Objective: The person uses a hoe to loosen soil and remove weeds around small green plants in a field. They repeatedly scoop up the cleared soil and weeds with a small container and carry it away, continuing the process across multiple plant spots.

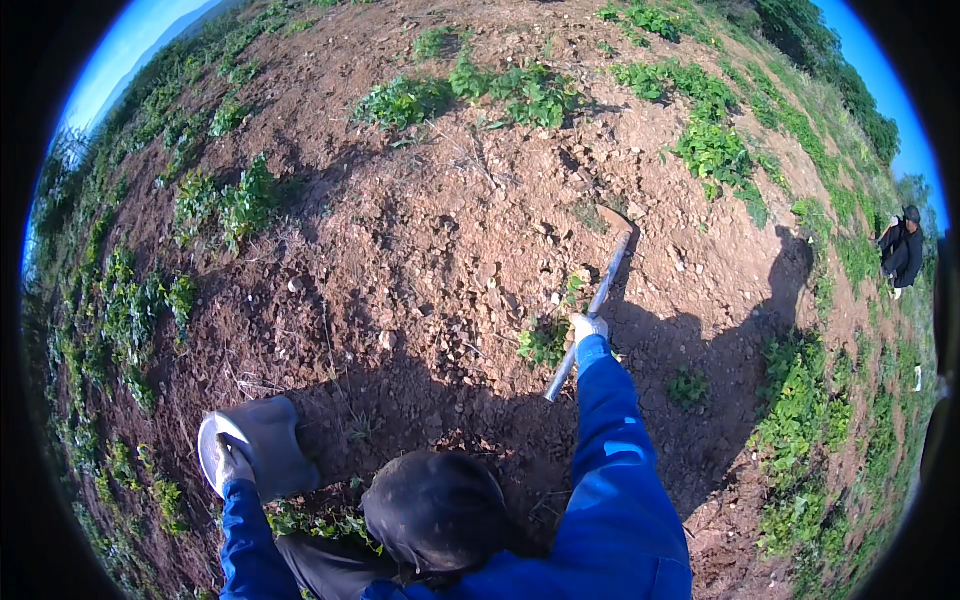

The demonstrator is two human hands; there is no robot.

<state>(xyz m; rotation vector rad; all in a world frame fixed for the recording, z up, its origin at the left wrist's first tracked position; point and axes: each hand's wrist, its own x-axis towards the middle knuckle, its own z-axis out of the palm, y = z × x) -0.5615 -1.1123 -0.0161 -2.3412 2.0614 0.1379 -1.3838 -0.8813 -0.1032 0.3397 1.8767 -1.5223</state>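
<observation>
My right hand point(588, 328), in a pale glove, grips the pole-like metal handle of a hoe point(611, 271). The hoe's rusty blade lies at the handle's far end, at the soil point(420, 277), up and to the right of the hand. A small leafy plant point(541, 342) stands just left of that hand. At the lower left, my left hand point(234, 466), also gloved, holds a grey bucket point(279, 442) by its rim or base; which one I cannot tell. The bucket is tipped on its side, and its inside is hidden. A dark cap and blue sleeves fill the bottom middle.
Leafy green plants point(405, 101) grow in patches ahead, with more at the left point(247, 199) and right point(795, 442). Clods and stones litter the sloping reddish ground. A person in dark clothes point(902, 247) is at the far right, apart from my hands.
</observation>
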